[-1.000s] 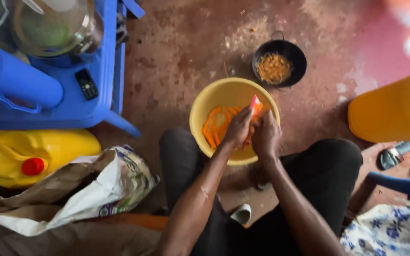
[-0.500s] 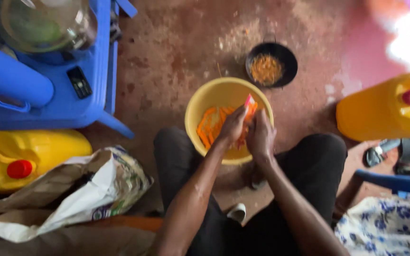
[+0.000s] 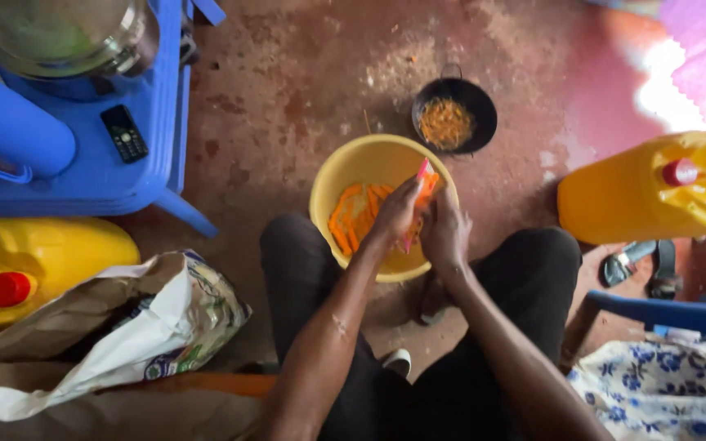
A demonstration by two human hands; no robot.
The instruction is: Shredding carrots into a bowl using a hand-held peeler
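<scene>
A yellow plastic bowl (image 3: 345,167) stands on the floor between my knees, with orange carrot strips (image 3: 351,219) lying in it. Both hands work close together over the bowl's right side. My left hand (image 3: 395,214) is closed around a thin pink-handled tool (image 3: 423,170), whose tip sticks up above the fingers. My right hand (image 3: 448,235) grips a carrot piece (image 3: 430,184) pressed against that tool. The tool's blade is hidden by the fingers.
A small black pan (image 3: 484,110) with shredded carrot sits just beyond the bowl. A yellow jerrycan (image 3: 639,196) is at right, another (image 3: 51,253) at left. A blue plastic stool (image 3: 145,175) holds a phone (image 3: 124,133) and a lidded pot (image 3: 59,37). A paper sack (image 3: 124,343) lies near my left knee.
My hands stay together over the bowl, shifting only slightly. The view has drifted a little, so the pan and jerrycans sit slightly lower and further left.
</scene>
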